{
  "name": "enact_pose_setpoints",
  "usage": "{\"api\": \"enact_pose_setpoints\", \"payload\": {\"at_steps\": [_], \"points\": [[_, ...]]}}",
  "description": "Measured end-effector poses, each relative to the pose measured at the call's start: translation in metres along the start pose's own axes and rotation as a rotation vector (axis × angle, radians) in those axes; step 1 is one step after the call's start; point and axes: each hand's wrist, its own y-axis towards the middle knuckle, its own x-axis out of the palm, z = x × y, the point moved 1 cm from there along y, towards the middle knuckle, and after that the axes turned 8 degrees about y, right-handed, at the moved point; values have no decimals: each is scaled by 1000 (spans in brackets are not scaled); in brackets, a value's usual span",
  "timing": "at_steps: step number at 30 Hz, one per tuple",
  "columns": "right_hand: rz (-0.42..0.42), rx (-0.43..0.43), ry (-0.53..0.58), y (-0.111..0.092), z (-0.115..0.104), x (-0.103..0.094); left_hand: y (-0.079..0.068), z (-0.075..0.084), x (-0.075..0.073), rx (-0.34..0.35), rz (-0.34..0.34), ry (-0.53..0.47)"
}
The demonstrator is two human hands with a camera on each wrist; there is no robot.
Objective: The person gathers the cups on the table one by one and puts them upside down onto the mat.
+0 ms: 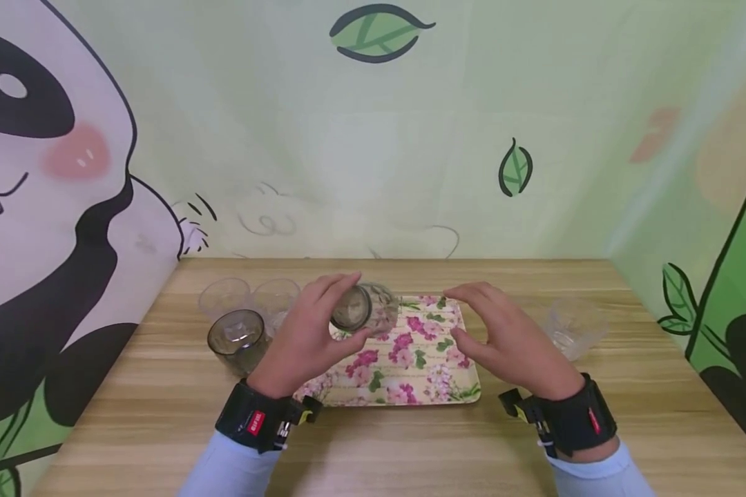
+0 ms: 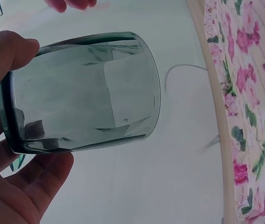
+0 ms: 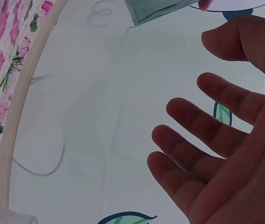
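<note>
The left hand (image 1: 311, 324) grips a grey-green glass (image 1: 382, 307) by one end, sideways in the air above the flowered tray (image 1: 410, 376), while the right hand (image 1: 510, 338) is apart from it, fingers spread wide. Left of the tray stands a dark glass (image 1: 239, 338), and behind it two clear glasses (image 1: 224, 297); beyond the right hand, a clear vessel (image 1: 575, 328), perhaps also a glass, shows only faintly.

The cup (image 1: 378, 308) in the left grip (image 1: 311, 324) looks like smooth, glossy tinted glass; the dark tumbler (image 1: 239, 342) left of that grip shines likewise. Right of it, the tray (image 1: 435, 369) has a slick, plastic-looking printed face. The table (image 1: 404, 449) below shows smooth wood grain. Behind the grip, the wristband (image 1: 236, 414) looks like matt fabric.
</note>
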Motion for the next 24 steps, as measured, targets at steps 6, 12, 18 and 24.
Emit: {"api": "enact_pose_setpoints", "payload": {"at_steps": [6,12,18,24], "points": [[-12,30,5,1,0,1,2,-7,0,-31,-40,20],[-23,52,15,-1,-1,3,3,-16,2,-74,-94,48],[-37,43,19,-1,-1,5,4,-24,5,-125,-128,64],[-53,38,17,0,0,3,9,-30,11,-150,-136,82]]}}
